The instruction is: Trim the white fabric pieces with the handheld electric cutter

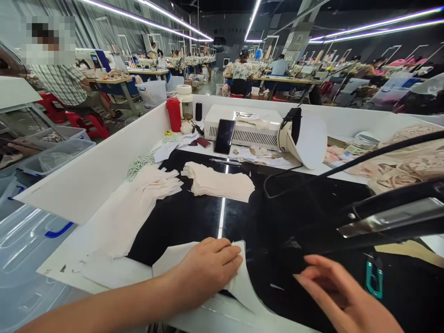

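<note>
My left hand (213,268) lies palm down on a white curved pattern piece (175,256) at the near edge of the black work surface. Its fingers press on the piece and hide part of it. To the right hovers my right hand (336,291), with curved fingers, the thumb apart and nothing visible in it. Teal thread snips (374,277) lie just beyond that hand. A stack of cream cut fabric pieces (222,181) sits farther back on the black surface. Another layered pile of cream fabric (135,208) spreads along the left side.
A black machine arm (398,217) and a cable (333,171) reach in from the right. At the back stand a phone (225,136), a white box (215,122), a white visor (312,138) and a red cup (174,114). White walls (104,171) border the table.
</note>
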The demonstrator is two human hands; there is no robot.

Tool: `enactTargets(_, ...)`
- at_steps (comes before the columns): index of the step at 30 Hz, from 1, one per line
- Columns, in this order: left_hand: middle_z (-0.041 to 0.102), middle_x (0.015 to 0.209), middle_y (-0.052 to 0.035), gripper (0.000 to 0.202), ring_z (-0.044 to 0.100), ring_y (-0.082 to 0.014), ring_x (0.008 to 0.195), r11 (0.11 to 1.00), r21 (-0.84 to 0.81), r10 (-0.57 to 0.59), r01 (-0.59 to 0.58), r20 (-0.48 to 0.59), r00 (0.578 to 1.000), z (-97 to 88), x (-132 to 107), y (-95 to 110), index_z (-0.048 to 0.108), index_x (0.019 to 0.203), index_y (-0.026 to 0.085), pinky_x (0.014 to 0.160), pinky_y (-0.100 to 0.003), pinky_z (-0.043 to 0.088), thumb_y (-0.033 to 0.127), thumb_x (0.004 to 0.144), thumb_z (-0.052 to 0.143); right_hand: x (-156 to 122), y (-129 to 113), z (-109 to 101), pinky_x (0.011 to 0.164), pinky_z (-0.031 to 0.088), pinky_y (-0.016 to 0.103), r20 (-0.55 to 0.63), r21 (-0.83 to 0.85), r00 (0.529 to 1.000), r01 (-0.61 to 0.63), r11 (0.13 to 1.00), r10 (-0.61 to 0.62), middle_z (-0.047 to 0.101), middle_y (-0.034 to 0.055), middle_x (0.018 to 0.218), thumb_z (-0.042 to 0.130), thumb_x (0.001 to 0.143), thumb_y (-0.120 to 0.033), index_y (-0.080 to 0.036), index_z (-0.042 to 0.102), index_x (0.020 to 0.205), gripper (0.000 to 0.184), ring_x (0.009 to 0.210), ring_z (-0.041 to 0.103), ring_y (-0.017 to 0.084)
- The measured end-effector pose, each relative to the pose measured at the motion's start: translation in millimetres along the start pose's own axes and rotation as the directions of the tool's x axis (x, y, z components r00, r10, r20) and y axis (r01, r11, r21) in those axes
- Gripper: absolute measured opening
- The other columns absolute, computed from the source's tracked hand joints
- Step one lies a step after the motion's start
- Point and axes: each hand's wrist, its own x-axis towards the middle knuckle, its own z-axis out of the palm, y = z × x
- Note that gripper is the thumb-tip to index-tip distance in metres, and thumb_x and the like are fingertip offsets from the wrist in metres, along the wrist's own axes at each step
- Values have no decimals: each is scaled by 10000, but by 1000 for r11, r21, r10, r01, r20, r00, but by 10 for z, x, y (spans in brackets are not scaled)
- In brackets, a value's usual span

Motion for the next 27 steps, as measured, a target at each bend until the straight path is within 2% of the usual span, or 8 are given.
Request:
enactTargets(2,803,1381,-131,221,766,-248,1198,1000,13,19,-19,-32,999,-11,28,36,720,1322,135,952,-362,631,97,1186,550,129,-85,-106,551,679,327,-177,69,984,21,997,-8,881,103,1081,869,724,-899,-307,752,1227,786,813,882,327)
enactTargets(4,819,1351,-125,240,778,-238,1181,999,22,37,-36,-67,997,0,56,73,736,1296,119,970,-353,635,93,1200,518,267,-306,-171,814,749,423,-277,170,956,149,974,-97,853,109,1180,955,658,-876,-319,715,1257,852,986,881,360)
enactTargets(7,831,1317,-129,242,790,-232,1176,998,42,50,-46,-107,993,46,79,121,751,1293,93,1033,-341,634,96,1204,525,479,-766,-207,1164,656,573,-350,396,894,410,822,-278,797,117,1415,1041,642,-807,-365,663,1382,941,1301,808,374)
enactTargets(9,832,1304,-131,224,792,-232,1168,997,63,47,-40,-111,993,80,78,146,755,1298,88,1047,-344,641,86,1188,560,605,-1055,-187,1100,680,594,-365,505,878,467,727,-310,804,104,1400,1094,637,-716,-378,650,1441,979,1238,829,349)
enactTargets(12,831,1256,-133,182,792,-235,1123,993,109,47,-35,-102,994,121,62,183,766,1268,86,981,-350,658,77,1156,623,738,-1351,-82,755,719,506,-460,585,839,532,612,-290,840,21,1003,1110,688,-560,-348,735,1353,793,784,816,277)
enactTargets(15,827,1231,-128,178,781,-238,1098,986,162,61,-34,-169,984,152,43,221,778,1258,61,931,-350,650,60,1129,656,771,-1491,83,555,650,401,-523,613,799,595,521,-297,782,-32,815,1098,688,-463,-347,787,1265,666,632,706,229)
enactTargets(19,829,1249,-114,208,764,-233,1097,981,193,60,-11,-253,966,182,29,257,800,1273,57,920,-349,627,60,1122,657,712,-1583,314,596,671,357,-462,706,828,560,433,-316,767,-58,866,1096,740,-427,-394,776,1311,655,668,715,188)
enactTargets(27,822,1313,-119,238,741,-233,1145,981,195,54,-4,-253,966,178,28,300,810,1318,54,965,-354,591,127,1139,672,753,-1694,568,504,627,322,-486,744,820,570,349,-304,766,-66,826,1060,776,-455,-340,765,1266,584,588,691,177)
